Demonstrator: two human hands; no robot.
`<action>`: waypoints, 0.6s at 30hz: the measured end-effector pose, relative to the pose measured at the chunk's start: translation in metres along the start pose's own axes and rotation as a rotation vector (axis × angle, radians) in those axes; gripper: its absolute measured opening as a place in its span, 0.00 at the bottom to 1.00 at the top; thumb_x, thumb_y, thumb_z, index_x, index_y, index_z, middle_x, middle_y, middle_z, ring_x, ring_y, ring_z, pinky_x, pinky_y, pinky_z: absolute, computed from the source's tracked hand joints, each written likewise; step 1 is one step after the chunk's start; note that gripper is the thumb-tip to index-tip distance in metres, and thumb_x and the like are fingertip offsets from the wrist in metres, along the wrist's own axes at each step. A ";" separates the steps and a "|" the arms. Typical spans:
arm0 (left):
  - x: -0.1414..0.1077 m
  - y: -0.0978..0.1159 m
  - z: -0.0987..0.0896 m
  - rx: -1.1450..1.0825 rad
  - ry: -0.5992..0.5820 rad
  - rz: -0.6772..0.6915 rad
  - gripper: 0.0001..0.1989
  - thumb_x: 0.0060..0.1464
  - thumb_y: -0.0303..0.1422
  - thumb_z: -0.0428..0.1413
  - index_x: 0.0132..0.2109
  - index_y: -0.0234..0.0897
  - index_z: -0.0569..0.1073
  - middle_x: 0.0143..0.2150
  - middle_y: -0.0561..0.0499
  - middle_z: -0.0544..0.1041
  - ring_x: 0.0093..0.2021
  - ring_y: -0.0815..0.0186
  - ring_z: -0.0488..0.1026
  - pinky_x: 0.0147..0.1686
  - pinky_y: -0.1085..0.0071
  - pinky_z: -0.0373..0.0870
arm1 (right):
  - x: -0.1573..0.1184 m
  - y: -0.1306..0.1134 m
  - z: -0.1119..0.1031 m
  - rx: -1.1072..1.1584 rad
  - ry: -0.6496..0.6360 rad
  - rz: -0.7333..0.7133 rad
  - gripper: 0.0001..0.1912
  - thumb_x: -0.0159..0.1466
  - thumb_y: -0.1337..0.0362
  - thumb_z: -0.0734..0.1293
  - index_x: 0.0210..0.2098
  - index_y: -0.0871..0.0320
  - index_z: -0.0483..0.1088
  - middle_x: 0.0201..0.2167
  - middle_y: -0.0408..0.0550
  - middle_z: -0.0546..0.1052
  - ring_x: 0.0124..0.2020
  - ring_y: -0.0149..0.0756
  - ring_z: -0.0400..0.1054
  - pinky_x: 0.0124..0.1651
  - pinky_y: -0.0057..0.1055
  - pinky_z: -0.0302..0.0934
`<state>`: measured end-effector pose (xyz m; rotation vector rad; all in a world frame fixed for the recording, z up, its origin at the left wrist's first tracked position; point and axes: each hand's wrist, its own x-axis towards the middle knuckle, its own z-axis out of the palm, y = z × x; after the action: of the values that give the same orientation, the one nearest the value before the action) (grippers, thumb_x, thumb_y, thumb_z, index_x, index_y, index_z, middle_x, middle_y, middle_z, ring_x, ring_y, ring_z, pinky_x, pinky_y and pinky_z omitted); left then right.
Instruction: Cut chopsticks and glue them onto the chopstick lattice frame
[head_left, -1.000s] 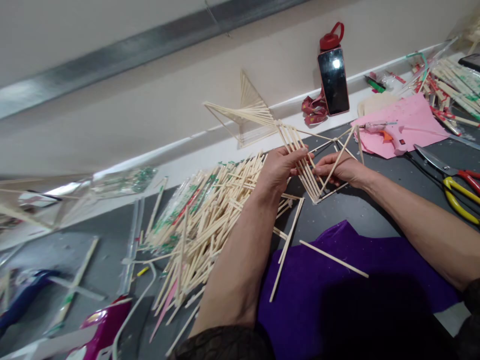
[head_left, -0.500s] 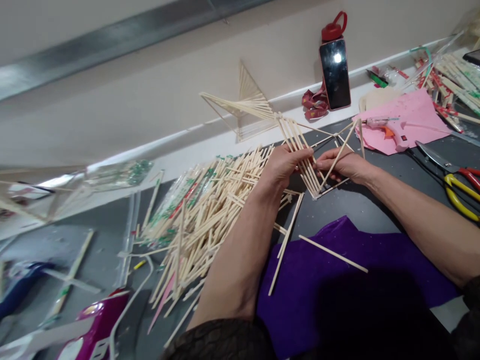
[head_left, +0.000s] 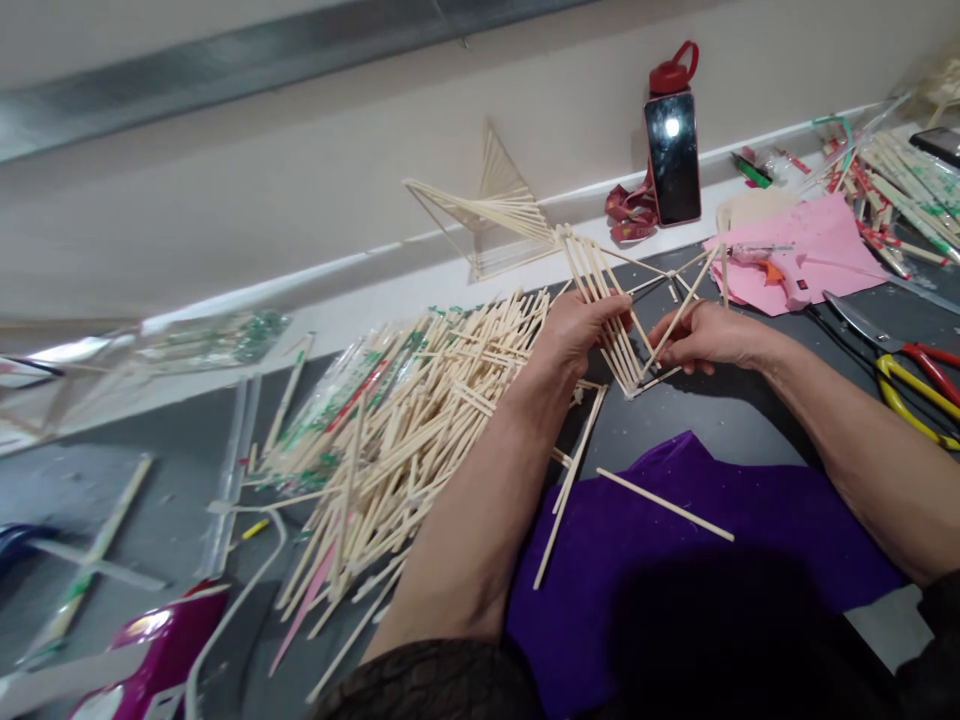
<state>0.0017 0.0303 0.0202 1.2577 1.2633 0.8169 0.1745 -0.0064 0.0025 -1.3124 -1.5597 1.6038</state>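
A frame of wooden chopsticks [head_left: 590, 262] stands on the grey table, with a row of sticks side by side and other sticks joined at the corners. My left hand [head_left: 576, 328] is closed on the row, its thumb lying across the sticks. My right hand [head_left: 701, 337] is at the frame's right side, fingers bent around a slanting chopstick near the lower corner; its fingertips are partly hidden behind the stick. A large pile of loose chopsticks [head_left: 420, 430] lies left of my left forearm.
Behind stand a twisted stick model [head_left: 517, 215], a phone [head_left: 673, 160] and a red-capped bottle [head_left: 670, 74]. A pink glue gun [head_left: 780, 265] rests on pink cloth [head_left: 840, 235]. Yellow-and-red-handled shears [head_left: 892, 350] lie right. Purple cloth [head_left: 675, 530] with one chopstick covers the front.
My right hand has shifted slightly to the right and down along the frame's side. My left hand keeps its hold on the row of sticks. The camera view has turned a little.
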 end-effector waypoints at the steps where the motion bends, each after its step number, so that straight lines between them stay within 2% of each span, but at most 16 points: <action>1: 0.000 0.000 0.000 -0.006 -0.002 -0.003 0.07 0.43 0.33 0.60 0.27 0.35 0.71 0.20 0.54 0.72 0.18 0.72 0.62 0.20 0.74 0.55 | 0.000 0.001 -0.001 -0.010 -0.024 0.004 0.10 0.49 0.77 0.70 0.30 0.60 0.74 0.18 0.38 0.73 0.15 0.22 0.62 0.12 0.18 0.52; 5: -0.001 0.001 0.001 -0.020 -0.003 -0.010 0.06 0.43 0.33 0.59 0.27 0.35 0.71 0.19 0.54 0.71 0.18 0.72 0.62 0.20 0.74 0.54 | -0.001 0.002 -0.001 -0.051 -0.077 0.009 0.09 0.48 0.75 0.70 0.29 0.60 0.74 0.18 0.38 0.72 0.15 0.22 0.61 0.11 0.19 0.51; 13: -0.001 0.000 0.001 -0.043 -0.009 -0.014 0.07 0.42 0.34 0.60 0.27 0.35 0.71 0.20 0.54 0.72 0.19 0.72 0.62 0.20 0.74 0.54 | -0.001 0.003 -0.001 -0.085 -0.088 0.024 0.04 0.49 0.72 0.69 0.27 0.60 0.72 0.19 0.40 0.74 0.15 0.23 0.61 0.12 0.19 0.50; 18: 0.001 -0.001 0.000 -0.031 -0.021 -0.006 0.07 0.41 0.34 0.60 0.27 0.35 0.71 0.20 0.54 0.72 0.19 0.72 0.61 0.20 0.74 0.53 | -0.001 0.001 -0.002 -0.074 -0.053 0.037 0.06 0.50 0.75 0.68 0.28 0.60 0.74 0.22 0.42 0.76 0.16 0.23 0.63 0.12 0.19 0.52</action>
<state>0.0021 0.0311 0.0187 1.2348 1.2326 0.8141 0.1769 -0.0065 0.0016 -1.3548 -1.6499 1.6300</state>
